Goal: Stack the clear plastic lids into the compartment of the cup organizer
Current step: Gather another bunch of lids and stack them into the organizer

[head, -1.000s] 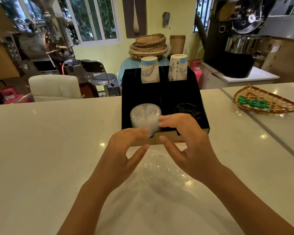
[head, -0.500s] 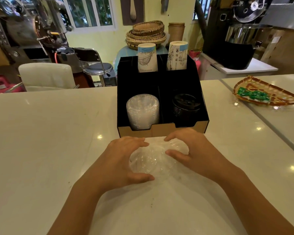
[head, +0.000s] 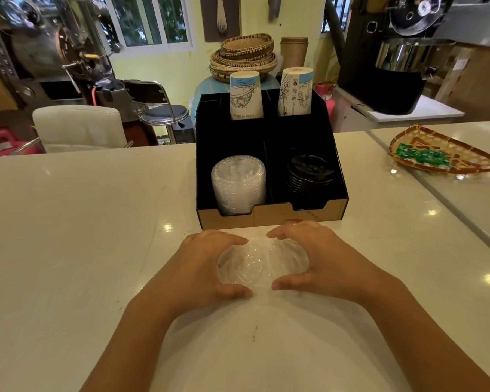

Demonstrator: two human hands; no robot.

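- Nearest you, your left hand [head: 207, 267] and right hand [head: 320, 258] cup the loose clear lids [head: 262, 264] from either side on the white counter [head: 68, 250] — fingers curved over the far rims, thumbs closing in along the near edge, both hands gripping the same small bunch.
- The bunch lies flat between your palms, and it looks like two lids overlapping side by side; how many there are, you cannot tell through the clear plastic. They are thin, glossy, round and ribbed, so I judge they will flex and slide if squeezed unevenly.
- The relation that matters: the target slot sits straight ahead and a little to the left of the bunch, so your left hand is the nearer one for the lift.
- Just beyond your fingertips stands the black organizer [head: 272, 219] with its tan front edge. Its front left compartment already holds a tall stack of clear lids [head: 238, 185], tilted towards you — the new ones go on top.
- The front right slot holds black lids [head: 310, 172]; behind, two upturned stacks of paper cups [head: 245, 94].
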